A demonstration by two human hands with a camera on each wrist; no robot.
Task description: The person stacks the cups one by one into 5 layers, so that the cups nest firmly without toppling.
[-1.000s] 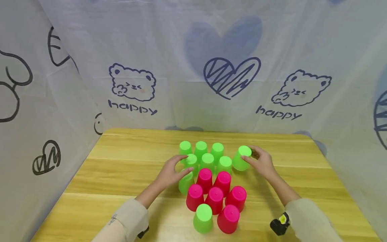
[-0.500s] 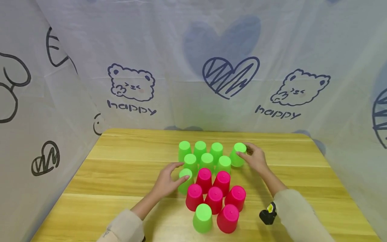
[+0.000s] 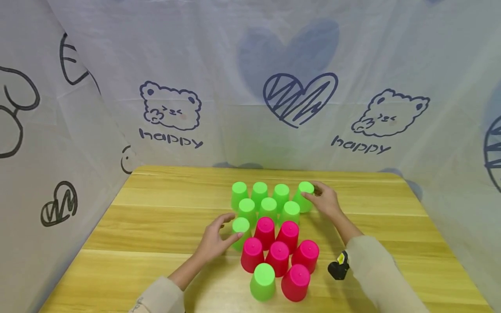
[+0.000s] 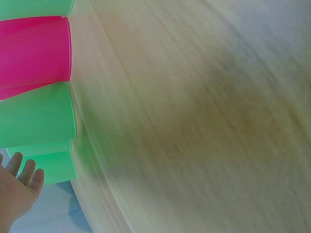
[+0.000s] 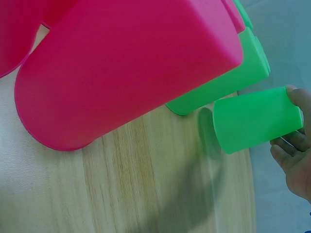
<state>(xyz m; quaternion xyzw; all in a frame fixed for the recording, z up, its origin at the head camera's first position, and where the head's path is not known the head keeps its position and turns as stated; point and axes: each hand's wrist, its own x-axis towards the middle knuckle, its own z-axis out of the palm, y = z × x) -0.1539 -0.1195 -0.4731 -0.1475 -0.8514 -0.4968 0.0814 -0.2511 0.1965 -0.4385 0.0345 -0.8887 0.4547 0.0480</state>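
In the head view my right hand (image 3: 325, 201) grips a green cup (image 3: 303, 198) near its top, at the right end of the back row. The right wrist view shows that cup (image 5: 257, 120) upside down, with its rim slightly off the table and a shadow beneath. My left hand (image 3: 212, 241) is at the left side of another green cup (image 3: 241, 232), thumb and fingers spread about it; whether it touches cannot be told. In the left wrist view the left hand's fingers (image 4: 28, 171) are loosely bent beside green cups (image 4: 39, 115).
Several upturned green cups (image 3: 268, 209) stand in rows behind several red cups (image 3: 278, 259). One green cup (image 3: 262, 282) stands at the front beside a red cup (image 3: 295, 283). The wooden table (image 3: 156, 217) ends at a printed cloth (image 3: 235, 130) behind.
My right hand has moved left and back with its green cup, up to the end of the back row. The left hand has come down and slightly left, beside the front-left green cup.
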